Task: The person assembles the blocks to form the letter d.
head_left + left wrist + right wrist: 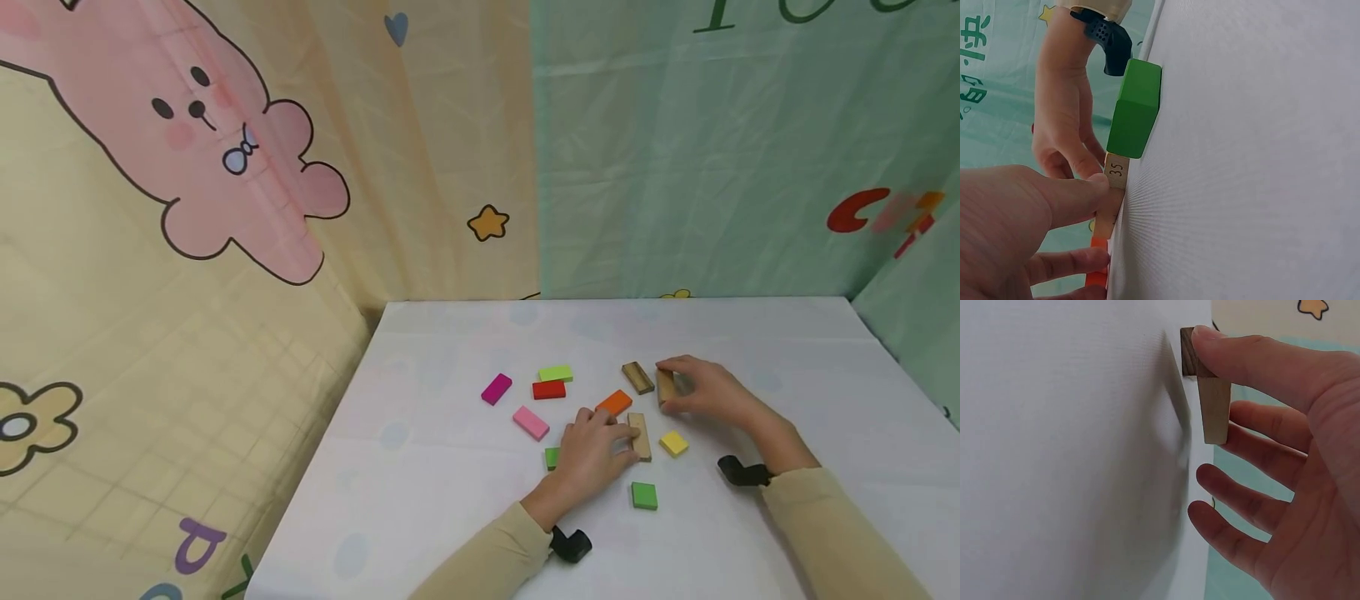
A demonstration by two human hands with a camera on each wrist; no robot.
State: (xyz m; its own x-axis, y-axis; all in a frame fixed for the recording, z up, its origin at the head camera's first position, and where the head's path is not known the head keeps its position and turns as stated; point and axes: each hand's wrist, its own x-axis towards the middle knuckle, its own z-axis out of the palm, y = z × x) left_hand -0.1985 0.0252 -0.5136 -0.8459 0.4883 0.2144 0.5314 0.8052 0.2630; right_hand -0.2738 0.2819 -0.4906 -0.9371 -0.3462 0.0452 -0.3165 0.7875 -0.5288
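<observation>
My left hand (588,454) holds a light wooden block (640,437) on the table. In the left wrist view the thumb presses against this block near the printed number 35, and other fingers reach toward an orange block (615,402). Further right, my right hand (708,396) pinches another wooden block (666,387) between thumb and fingers. A darker wooden block (637,377) lies just left of it. In the right wrist view the pinched block (1215,409) hangs from the thumb side, with the lower fingers spread. Near the hands lie a yellow block (673,444) and a green block (644,496).
On the left are a magenta block (497,389), a pink block (531,423), a red block (549,389) and a lime block (556,373). Another green block (552,458) is partly behind my left hand. Printed curtains (450,150) hang behind the white table (420,517).
</observation>
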